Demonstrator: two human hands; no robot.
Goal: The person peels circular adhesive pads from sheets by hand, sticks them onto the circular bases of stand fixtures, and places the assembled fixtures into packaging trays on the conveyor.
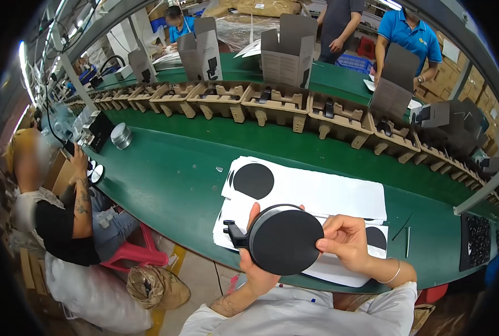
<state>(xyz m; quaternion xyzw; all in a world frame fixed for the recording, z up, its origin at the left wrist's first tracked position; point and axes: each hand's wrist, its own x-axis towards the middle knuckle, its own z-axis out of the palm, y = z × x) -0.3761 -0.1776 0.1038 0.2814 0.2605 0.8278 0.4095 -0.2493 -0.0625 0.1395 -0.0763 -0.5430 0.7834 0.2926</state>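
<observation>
A round black disc (pixel 286 242) with a small black bracket (pixel 236 234) on its left side is held up over the near table edge. My left hand (pixel 256 274) wraps round its lower left side from behind, fingertips showing at the top rim. At the right rim, my right hand (pixel 344 241) pinches the disc's edge between thumb and fingers. Beneath lie white sheets (pixel 328 193); one black circle (pixel 253 181) shows at their upper left and another (pixel 376 238) at the right, partly covered.
Cardboard trays (pixel 274 103) with black parts run along the far side, open boxes (pixel 287 53) behind them. A co-worker (pixel 64 207) sits at the left near a round tin (pixel 121 136). A black tray of small parts (pixel 476 241) stands right. Other people are across the table.
</observation>
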